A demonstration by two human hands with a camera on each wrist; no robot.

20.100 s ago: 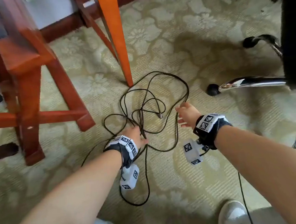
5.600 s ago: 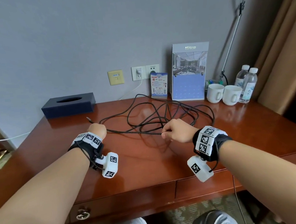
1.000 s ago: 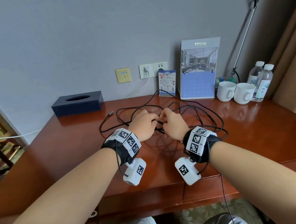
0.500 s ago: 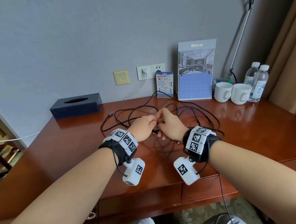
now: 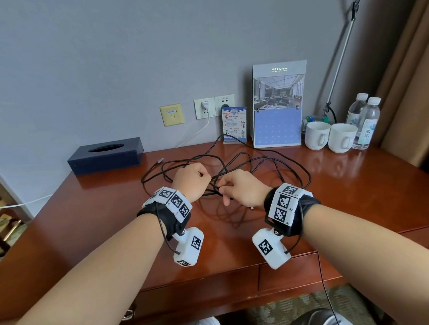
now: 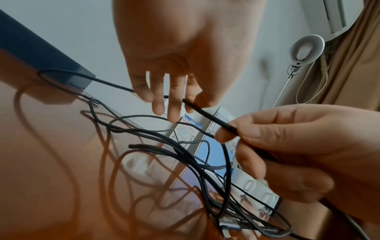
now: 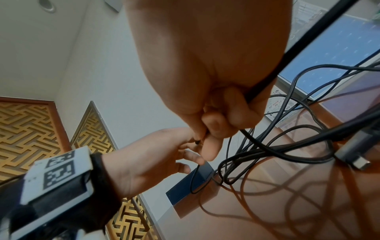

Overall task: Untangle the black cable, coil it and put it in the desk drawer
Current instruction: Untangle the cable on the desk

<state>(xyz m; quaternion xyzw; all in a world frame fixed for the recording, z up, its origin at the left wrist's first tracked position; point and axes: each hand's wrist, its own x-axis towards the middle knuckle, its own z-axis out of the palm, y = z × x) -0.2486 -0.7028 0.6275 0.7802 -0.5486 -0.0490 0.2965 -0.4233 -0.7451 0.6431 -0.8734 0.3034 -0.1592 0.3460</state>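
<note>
The black cable (image 5: 249, 156) lies in a loose tangle of loops on the brown desk (image 5: 95, 215). Both hands meet over its middle. My left hand (image 5: 204, 179) pinches one strand between thumb and fingers. In the left wrist view that strand of the cable (image 6: 205, 113) runs taut to my right hand (image 6: 228, 129), which pinches it too. From the right wrist, my right hand (image 7: 205, 136) is curled round the cable (image 7: 267, 152), and a metal plug (image 7: 357, 160) lies on the desk. The desk drawers (image 5: 199, 289) under the front edge are closed.
A dark tissue box (image 5: 105, 155) sits at the back left. Along the wall stand a small card (image 5: 234, 125), a calendar stand (image 5: 278, 106), two white cups (image 5: 329, 137) and water bottles (image 5: 366, 119). A white lead hangs from the wall socket (image 5: 204, 108).
My hands have stayed together over the tangle. They have drawn slightly apart, and a short strand now runs taut between them. The loops on the desk have barely shifted.
</note>
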